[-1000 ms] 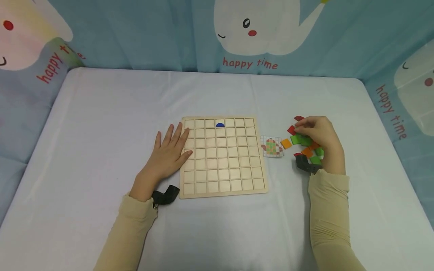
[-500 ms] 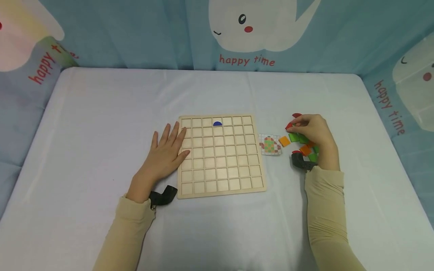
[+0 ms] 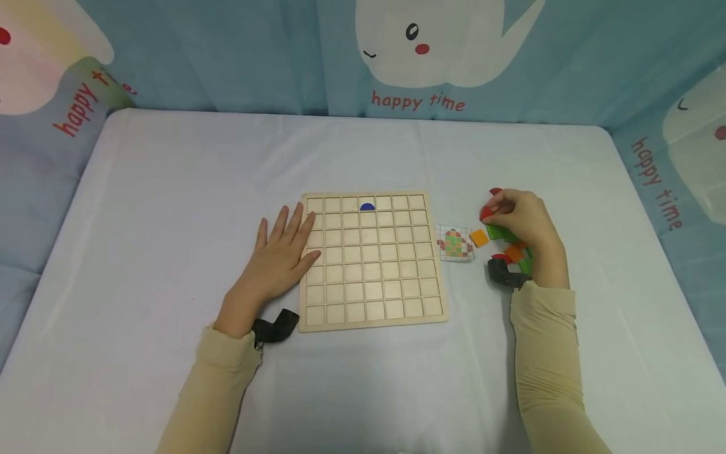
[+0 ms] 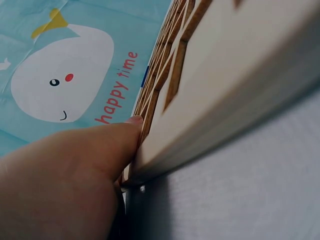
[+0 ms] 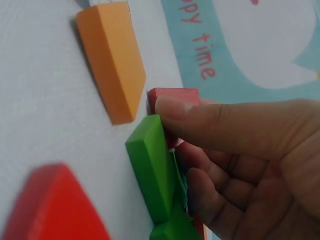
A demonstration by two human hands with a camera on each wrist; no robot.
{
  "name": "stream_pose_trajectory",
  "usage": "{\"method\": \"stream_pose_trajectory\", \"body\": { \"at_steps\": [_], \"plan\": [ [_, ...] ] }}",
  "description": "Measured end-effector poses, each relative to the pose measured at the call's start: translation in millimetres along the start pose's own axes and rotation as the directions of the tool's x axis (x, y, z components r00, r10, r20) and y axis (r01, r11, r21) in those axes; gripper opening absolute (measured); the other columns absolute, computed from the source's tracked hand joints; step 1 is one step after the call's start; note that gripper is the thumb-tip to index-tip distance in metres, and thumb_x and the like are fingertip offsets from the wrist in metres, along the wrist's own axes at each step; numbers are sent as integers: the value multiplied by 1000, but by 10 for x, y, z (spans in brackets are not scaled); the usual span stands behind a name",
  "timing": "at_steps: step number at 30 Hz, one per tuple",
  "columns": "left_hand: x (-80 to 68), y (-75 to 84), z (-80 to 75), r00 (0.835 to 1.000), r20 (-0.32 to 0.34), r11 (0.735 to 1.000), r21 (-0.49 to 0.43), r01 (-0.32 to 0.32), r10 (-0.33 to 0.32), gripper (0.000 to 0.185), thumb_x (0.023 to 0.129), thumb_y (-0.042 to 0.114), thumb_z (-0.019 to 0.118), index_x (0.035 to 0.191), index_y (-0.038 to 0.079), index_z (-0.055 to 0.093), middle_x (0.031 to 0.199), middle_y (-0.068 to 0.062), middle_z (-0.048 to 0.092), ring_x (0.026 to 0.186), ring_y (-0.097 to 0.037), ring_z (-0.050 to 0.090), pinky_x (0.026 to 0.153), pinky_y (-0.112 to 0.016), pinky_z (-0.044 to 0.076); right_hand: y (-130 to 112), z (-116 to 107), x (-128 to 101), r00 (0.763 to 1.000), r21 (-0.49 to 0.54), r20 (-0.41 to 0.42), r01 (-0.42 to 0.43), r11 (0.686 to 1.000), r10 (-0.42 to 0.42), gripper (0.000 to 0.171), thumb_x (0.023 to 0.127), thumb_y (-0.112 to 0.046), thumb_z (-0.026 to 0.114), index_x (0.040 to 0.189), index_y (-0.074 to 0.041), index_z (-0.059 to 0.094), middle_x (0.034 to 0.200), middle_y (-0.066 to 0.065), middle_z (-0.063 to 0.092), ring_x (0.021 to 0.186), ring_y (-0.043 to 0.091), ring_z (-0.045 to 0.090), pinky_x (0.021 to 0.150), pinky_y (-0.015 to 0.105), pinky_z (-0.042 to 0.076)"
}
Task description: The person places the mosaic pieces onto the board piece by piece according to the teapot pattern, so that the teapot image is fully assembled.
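My left hand (image 3: 276,261) lies flat with fingers spread over the left edge of a wooden grid board (image 3: 374,326). In the left wrist view its thumb (image 4: 112,145) rests at the board's edge. One blue half-round piece (image 3: 367,207) sits in a top-row cell. To the right, my right hand (image 3: 524,217) pinches a red piece (image 5: 175,95) between thumb and fingers, at the pile of pieces. Right by the thumb is a green tile (image 5: 150,165); an orange tile (image 5: 112,62) lies apart from it. The hand hides part of the pile.
A small pattern card (image 3: 454,244) with a coloured grid picture lies against the board's right side. Another red piece (image 3: 496,191) lies beyond the right hand, and more orange tiles (image 3: 513,253) are near its wrist. Printed curtains (image 3: 255,57) stand behind the white table.
The right hand has shifted slightly left over the pile, and its thumb and fingers have closed on the red piece, which has turned. The left hand stays on the board.
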State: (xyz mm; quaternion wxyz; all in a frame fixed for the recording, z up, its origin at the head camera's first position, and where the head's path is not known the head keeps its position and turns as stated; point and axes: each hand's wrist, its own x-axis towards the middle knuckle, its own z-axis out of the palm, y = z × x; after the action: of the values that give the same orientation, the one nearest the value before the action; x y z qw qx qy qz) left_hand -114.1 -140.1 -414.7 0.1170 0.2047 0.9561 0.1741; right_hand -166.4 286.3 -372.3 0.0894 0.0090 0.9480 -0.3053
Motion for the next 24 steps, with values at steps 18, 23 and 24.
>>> {"method": "stream_pose_trajectory", "body": {
  "at_steps": [18, 23, 24],
  "plan": [
    [-27, -26, 13, 1000, -6, 1000, 6, 5, -5, 69, 101, 42, 35, 153, 10, 3, 157, -11, -10, 142, -29, -16, 108, -53, -14, -46, -20, -16, 997, 118, -38, 77, 990, -73, 20, 88, -11, 67, 102, 3, 63, 95, 10, 63, 77, 7, 55, 68, 11, 43],
    [0, -21, 1, 1000, -13, 1000, 5, -5, 5, 69, 101, 42, 35, 153, 9, 3, 157, -11, -9, 142, -29, -15, 108, -53, -14, -96, 2, -2, 992, 192, -50, 121, 974, -113, 21, 92, -14, 63, 105, 2, 60, 92, 5, 63, 76, 16, 56, 67, 16, 47],
    [7, -20, 4, 1000, -11, 1000, 4, -8, 8, 69, 101, 42, 35, 153, 10, 3, 157, -11, -9, 142, -29, -15, 108, -53, -14, -110, 10, -2, 992, 213, -50, 123, 969, -115, 21, 92, -14, 62, 105, 3, 59, 92, 3, 63, 77, 17, 57, 68, 17, 47]
  ]
}}
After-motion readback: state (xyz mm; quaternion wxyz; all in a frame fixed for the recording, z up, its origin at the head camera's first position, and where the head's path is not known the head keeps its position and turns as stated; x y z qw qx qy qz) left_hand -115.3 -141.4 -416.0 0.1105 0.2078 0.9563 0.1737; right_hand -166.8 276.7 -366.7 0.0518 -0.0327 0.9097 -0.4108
